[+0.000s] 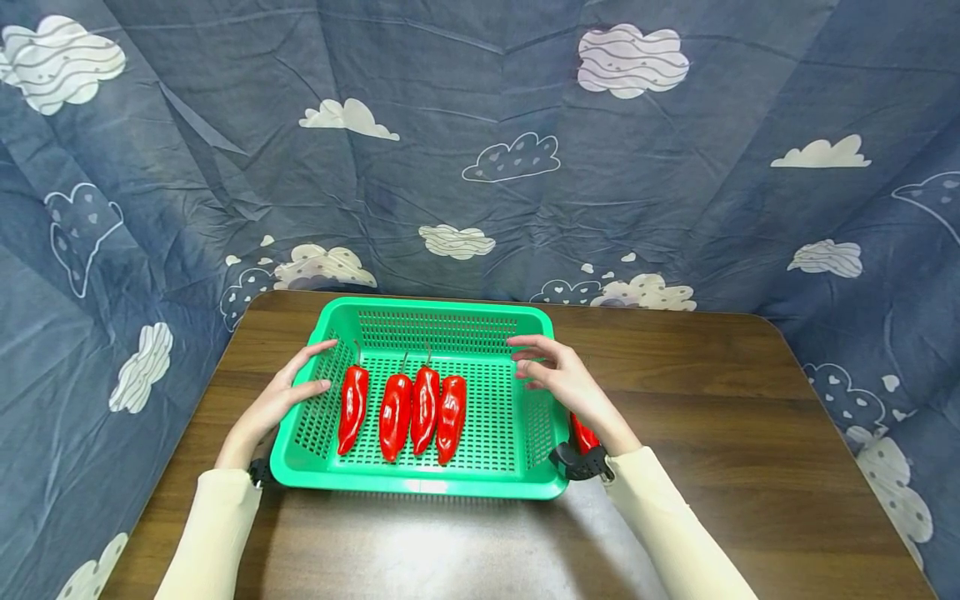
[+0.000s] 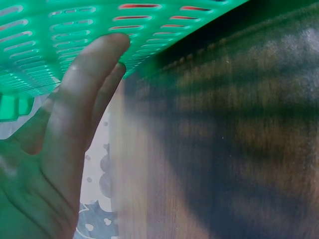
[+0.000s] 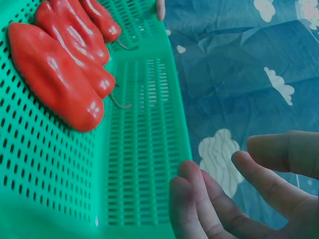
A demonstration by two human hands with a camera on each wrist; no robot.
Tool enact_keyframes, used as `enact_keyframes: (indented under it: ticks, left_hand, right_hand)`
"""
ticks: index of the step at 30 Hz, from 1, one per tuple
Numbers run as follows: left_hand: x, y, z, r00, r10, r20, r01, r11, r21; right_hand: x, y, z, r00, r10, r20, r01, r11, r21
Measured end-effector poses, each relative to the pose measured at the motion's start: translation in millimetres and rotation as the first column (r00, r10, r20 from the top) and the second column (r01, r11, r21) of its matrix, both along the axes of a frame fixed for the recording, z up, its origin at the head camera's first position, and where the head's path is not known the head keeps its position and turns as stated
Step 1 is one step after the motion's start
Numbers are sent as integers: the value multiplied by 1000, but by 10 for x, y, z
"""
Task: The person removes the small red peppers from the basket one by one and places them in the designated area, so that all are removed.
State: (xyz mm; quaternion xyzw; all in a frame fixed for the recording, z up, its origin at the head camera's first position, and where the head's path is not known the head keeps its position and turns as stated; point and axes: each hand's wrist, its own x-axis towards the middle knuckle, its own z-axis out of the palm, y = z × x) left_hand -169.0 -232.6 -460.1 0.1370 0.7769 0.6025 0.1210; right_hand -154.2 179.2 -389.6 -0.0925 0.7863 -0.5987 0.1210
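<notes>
A green plastic basket point(image 1: 420, 485) with slotted walls stands on the wooden table. Several glossy red peppers point(image 1: 425, 408) lie side by side in its left and middle part, stems toward the back. At the left rim is my left hand point(image 1: 273, 400), fingers and thumb extended and spread; in the left wrist view its fingers are close to the outside wall, and contact is unclear. Over the right rim, my right hand point(image 1: 558, 375) has loosely bent fingers with nothing between them. Another red pepper point(image 1: 583, 435) lies outside the basket, partly hidden by my right wrist.
The brown wooden table point(image 1: 712, 433) extends to the right of the basket. A dark blue cloth point(image 1: 450, 192) with cloud prints hangs behind and at both sides of the table. A black strap point(image 1: 581, 461) circles my right wrist.
</notes>
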Motion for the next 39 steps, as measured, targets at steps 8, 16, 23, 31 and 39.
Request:
enact_keyframes:
  ticks: [8,16,23,31,39]
  left_hand:
    - [-2,-2,-1,1000,-3,-2,3,1000,1]
    - [-5,-4,-7,1000,6,13,-6,1000,0]
    - [1,-5,-3,999,9,42,-9,1000,-4]
    - [11,-6,-3,998,11,58,-11,1000,12]
    - [2,-4,-15,999,12,52,-13,1000,21]
  right_hand:
    - [-34,-205,-59,999,19,35,-19,1000,-15]
    - [-66,-376,-130,998,28,52,-28,999,14]
    - [-82,-512,-188,996,32,88,-34,999,22]
    - [-100,-610,-241,991,32,134,-38,998,44]
    - [-132,-667,-302,988,55,143,-68,994,88]
